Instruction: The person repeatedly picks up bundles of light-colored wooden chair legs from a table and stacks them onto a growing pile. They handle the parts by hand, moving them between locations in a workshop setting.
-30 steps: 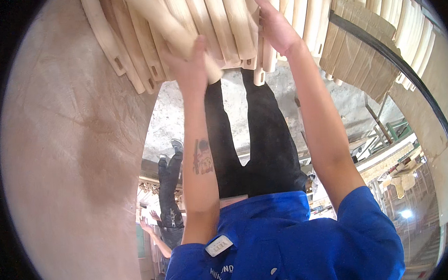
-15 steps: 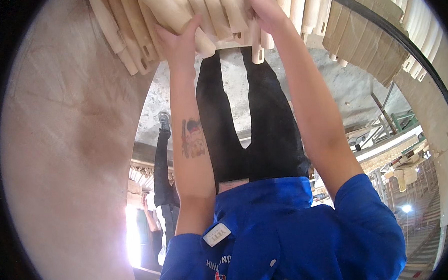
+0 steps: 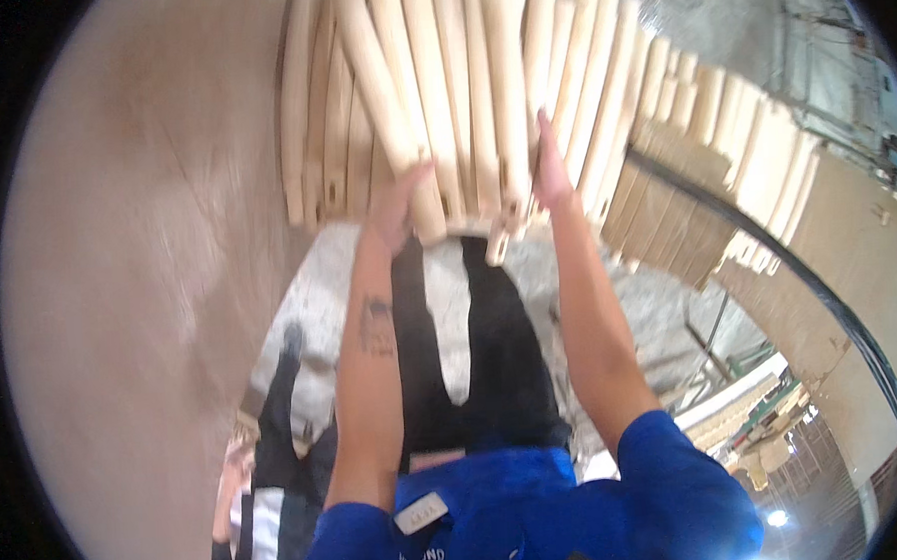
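Several pale, rounded wooden bars (image 3: pixel 446 110) lie side by side, their near ends toward me; some ends have an oblong slot. One slanting wooden bar (image 3: pixel 385 88) rests over the others. My left hand (image 3: pixel 394 214) is closed around its near end, thumb across the top and fingers mostly hidden. At the right side of the same group, my right hand (image 3: pixel 552 175) presses against a thicker slotted bar (image 3: pixel 510 97), thumb pointing up along it, its other fingers hidden by the wood. A shorter slotted end (image 3: pixel 498 246) sticks out below the rest between my hands.
A smooth brown board (image 3: pixel 149 293) stretches along the left. To the right are corrugated cardboard (image 3: pixel 665 190), more wooden bars (image 3: pixel 763 156) and a black cable (image 3: pixel 767 231). Behind at lower left is another person in dark trousers (image 3: pixel 279 412).
The view has tilted, so the bars and both hands appear lower and more of their length shows. My right hand now lies along the bars' side; the left keeps its hold.
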`<control>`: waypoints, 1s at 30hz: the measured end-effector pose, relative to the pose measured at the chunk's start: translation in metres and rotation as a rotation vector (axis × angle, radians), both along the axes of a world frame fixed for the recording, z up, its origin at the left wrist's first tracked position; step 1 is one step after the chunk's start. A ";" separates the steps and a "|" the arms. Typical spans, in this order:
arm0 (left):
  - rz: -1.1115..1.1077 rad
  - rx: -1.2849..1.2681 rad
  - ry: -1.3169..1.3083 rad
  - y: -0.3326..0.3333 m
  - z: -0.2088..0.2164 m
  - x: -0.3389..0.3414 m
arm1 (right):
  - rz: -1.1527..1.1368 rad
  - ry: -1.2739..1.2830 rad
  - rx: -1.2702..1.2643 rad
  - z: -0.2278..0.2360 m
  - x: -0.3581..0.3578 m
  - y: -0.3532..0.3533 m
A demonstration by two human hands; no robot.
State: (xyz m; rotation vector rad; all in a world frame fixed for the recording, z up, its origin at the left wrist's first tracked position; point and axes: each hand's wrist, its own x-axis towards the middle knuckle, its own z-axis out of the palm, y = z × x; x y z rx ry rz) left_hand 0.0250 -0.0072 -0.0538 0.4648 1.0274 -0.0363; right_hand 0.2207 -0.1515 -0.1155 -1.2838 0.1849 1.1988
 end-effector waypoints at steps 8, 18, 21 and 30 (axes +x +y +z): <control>0.050 0.102 -0.178 -0.018 0.025 0.022 | 0.086 0.224 0.035 0.035 0.007 0.004; -0.338 0.325 -0.018 -0.013 0.035 0.044 | 0.024 0.273 0.214 0.053 -0.018 0.013; -0.389 0.239 0.084 -0.021 0.042 0.040 | 0.061 0.255 0.074 0.066 -0.027 0.005; -0.045 0.250 -0.111 -0.140 0.082 -0.042 | 0.458 0.026 0.043 0.140 -0.086 -0.078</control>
